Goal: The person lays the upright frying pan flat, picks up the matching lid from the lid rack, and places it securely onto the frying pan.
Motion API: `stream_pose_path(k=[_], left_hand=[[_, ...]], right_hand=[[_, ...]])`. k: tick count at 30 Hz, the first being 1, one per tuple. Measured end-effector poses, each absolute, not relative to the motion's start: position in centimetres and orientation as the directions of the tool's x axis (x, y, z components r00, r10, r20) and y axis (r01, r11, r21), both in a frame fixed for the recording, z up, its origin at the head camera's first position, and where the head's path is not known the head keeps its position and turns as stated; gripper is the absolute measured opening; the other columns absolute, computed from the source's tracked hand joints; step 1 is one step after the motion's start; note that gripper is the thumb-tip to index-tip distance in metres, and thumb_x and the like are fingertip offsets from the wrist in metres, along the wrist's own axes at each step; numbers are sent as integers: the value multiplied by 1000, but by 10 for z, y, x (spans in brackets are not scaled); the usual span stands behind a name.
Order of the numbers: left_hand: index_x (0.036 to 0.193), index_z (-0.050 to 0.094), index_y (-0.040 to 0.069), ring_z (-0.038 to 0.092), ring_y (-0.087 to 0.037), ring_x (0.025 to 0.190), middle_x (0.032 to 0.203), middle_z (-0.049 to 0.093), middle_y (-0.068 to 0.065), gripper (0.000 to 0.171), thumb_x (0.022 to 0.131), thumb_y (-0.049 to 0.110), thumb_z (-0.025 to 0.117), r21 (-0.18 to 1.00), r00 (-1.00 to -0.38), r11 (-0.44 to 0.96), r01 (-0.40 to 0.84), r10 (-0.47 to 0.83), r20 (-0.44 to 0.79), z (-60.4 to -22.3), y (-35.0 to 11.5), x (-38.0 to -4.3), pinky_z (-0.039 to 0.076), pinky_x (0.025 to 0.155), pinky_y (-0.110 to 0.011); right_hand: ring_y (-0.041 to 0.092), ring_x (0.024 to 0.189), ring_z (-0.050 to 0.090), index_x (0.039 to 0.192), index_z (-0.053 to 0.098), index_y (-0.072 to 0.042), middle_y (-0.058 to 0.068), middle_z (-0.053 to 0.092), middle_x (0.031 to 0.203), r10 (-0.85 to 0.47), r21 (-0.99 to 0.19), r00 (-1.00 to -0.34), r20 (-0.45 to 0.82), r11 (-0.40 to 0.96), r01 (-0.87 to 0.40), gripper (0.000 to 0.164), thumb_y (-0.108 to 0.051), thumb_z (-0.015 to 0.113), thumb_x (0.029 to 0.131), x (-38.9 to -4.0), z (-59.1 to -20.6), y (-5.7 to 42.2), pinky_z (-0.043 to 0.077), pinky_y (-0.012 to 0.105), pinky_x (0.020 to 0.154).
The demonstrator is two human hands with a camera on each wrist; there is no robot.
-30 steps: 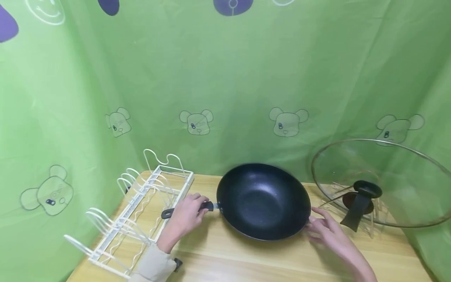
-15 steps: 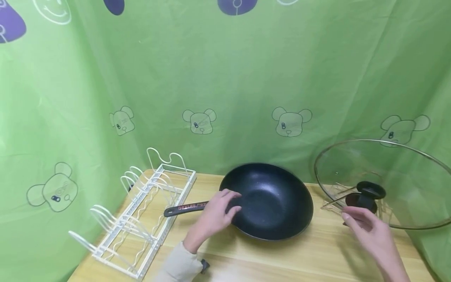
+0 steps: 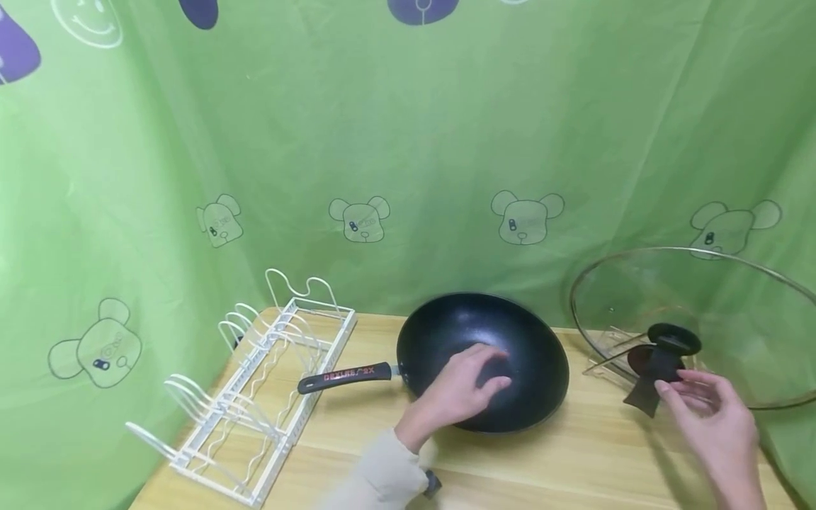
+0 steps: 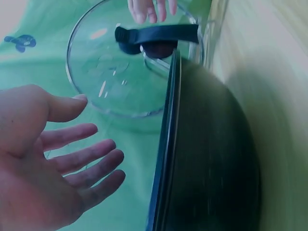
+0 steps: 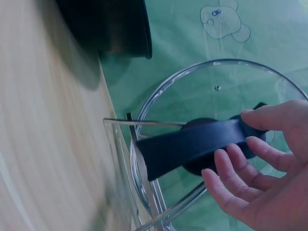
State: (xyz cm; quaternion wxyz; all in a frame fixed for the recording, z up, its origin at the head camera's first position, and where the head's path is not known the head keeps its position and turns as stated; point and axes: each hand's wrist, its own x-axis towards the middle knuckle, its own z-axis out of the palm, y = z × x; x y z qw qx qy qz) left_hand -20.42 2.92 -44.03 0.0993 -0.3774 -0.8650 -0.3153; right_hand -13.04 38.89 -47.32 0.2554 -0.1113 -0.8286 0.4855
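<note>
A black wok (image 3: 529, 382) lies on the table, its handle (image 3: 357, 373) pointing left. Above the wok's near side hovers my left hand (image 3: 455, 389), thumb and fingers apart, holding nothing. The left wrist view shows that hand (image 4: 57, 159) spread beside the wok's rim (image 4: 168, 130). A large glass lid (image 3: 746, 319) with a metal rim stands tilted on a wire stand (image 3: 612, 358) at the right. My right hand (image 3: 714, 418) is at the lid's black handle (image 3: 663, 365). In the right wrist view, its thumb and loosely bent fingers (image 5: 236, 178) lie either side of the handle's end; contact is unclear.
A white wire rack (image 3: 255, 404) with several upright loops stands on the left of the wooden table (image 3: 542, 467). Behind everything hangs a green curtain (image 3: 440, 142) printed with bear heads. The wok sits between the rack and the lid.
My left hand has let go of the wok's handle and moved right, over the wok. My right hand has left the wok's right edge and moved right to the lid's handle.
</note>
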Motion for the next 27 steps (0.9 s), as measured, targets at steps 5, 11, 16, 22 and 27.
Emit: stream_pose_path(k=[5,11,16,22,27], left_hand=[[138,61,13,58,-7,125,137,63,3,38,104,31,62,494,-672,473,729,632,386,-437,65,-206,38,105,-14],[138,61,16,60,-2,117,133,64,6,38,103,30,64,574,-690,441,690,639,338,-437,103,-215,38,95,-8],[139,61,15,60,0,115,131,65,7,40,101,29,66,616,-710,443,651,643,288,-439,126,-226,38,91,-5],[140,61,19,61,0,114,134,64,11,42,100,30,68,625,-733,480,615,640,230,-436,151,-237,39,88,-5],[142,60,20,57,0,121,136,63,13,44,99,29,68,647,-754,496,578,628,192,-438,168,-249,41,95,-10]], right_hand=[[-19,83,57,124,55,-35,-36,60,96,409,-876,-871,272,480,-48,44,-15,79,92,-126,-479,406,45,4,67],[-17,85,58,123,49,-37,-34,60,99,415,-902,-879,236,429,-40,50,-11,79,92,-124,-485,415,47,5,67],[-15,90,57,127,49,-34,-31,60,104,389,-895,-889,241,443,-48,49,-13,78,93,-128,-494,412,45,2,72],[-16,89,59,123,52,-32,-32,61,103,362,-900,-894,264,426,-93,44,-10,76,94,-136,-495,406,46,3,75],[-17,87,62,123,58,-29,-35,62,100,352,-905,-898,266,412,-107,39,-11,75,94,-141,-494,403,49,5,72]])
